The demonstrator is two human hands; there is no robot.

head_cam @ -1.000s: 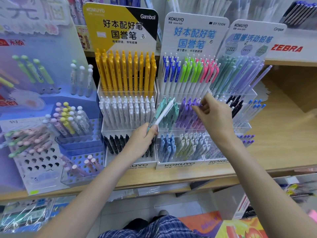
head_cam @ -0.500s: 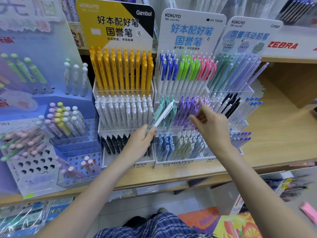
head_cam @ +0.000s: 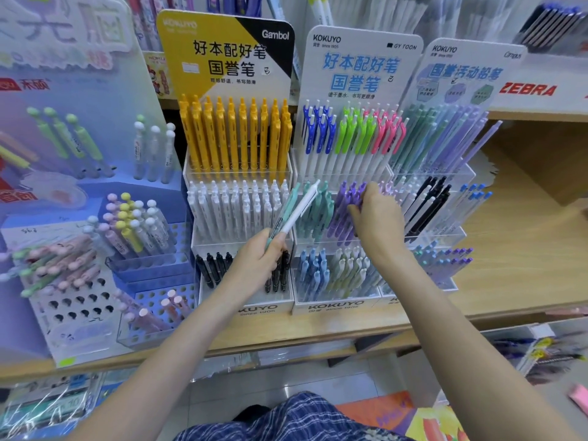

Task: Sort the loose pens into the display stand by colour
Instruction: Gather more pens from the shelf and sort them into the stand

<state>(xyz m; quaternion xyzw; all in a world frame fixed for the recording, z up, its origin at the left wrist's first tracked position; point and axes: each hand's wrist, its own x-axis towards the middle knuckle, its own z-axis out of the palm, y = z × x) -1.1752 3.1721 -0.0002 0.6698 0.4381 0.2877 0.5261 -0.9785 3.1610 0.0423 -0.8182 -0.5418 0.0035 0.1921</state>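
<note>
Both hands busy: left [head_cam: 261, 254] grips loose pens [head_cam: 294, 210], right [head_cam: 377, 218] touches purple pens [head_cam: 346, 202].

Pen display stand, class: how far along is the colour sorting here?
Done: the stand's tiers look grouped, e.g. teal pens. In hand: the right hand works among the purple pens; the left hand grips loose pens, teal-clipped and white. Left: slotting those in.

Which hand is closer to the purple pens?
Right. The right hand is touching the purple pens; the left hand holds loose pens further left, by the white ones.
</note>
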